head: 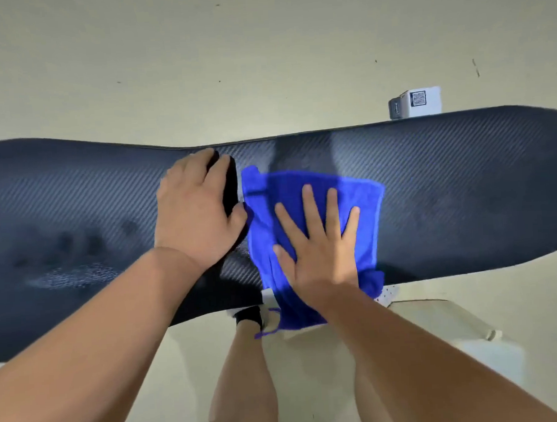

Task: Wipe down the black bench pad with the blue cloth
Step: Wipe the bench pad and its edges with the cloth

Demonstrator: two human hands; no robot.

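The long black bench pad (447,195) with a woven texture stretches across the view from left to right. A blue cloth (276,191) lies spread on its middle and hangs over the near edge. My right hand (321,244) presses flat on the cloth with fingers straight and spread. My left hand (196,215) rests palm down on the bare pad just left of the cloth, its thumb touching the cloth's left edge. Damp-looking dark patches show on the left part of the pad.
A small white box (416,102) stands on the pale floor behind the pad at the right. My legs and shoes (248,315) are below the pad's near edge. A pale block (438,322) sits on the floor at the lower right.
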